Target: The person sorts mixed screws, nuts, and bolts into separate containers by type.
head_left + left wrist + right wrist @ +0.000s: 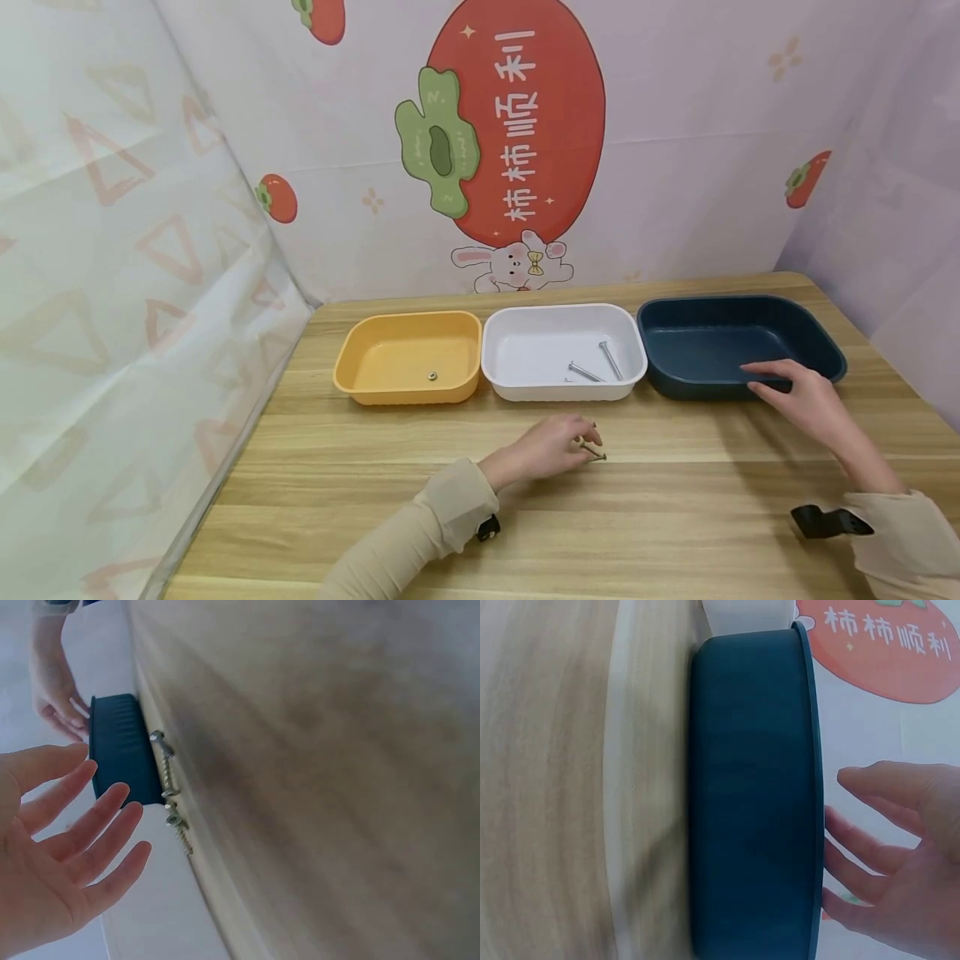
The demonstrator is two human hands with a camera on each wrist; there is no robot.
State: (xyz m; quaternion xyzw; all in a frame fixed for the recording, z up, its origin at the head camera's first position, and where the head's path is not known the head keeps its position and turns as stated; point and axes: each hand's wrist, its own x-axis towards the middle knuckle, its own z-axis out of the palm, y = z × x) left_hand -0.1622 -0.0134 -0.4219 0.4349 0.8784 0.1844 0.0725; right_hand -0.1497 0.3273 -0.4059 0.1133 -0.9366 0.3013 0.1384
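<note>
A few small screws [174, 822] lie in a loose cluster on the wooden table [637, 517], in front of the white tray [562, 392] and partly hidden by the left hand [551, 446] in the head view. That hand's fingers are parted, bent slightly, and grip nothing. A careless brush of the fingertips could roll or scatter the screws, and because they lie so close together, a pinch might catch two at once. The right hand [806, 402] reaches over the near rim of the dark blue tray [693, 390], its fingers apart; whether they touch it is unclear. Long bolts [585, 372] lie in the white tray, a nut [432, 376] in the yellow tray [416, 398]. The tray walls stand in the way of anything slid straight across.
</note>
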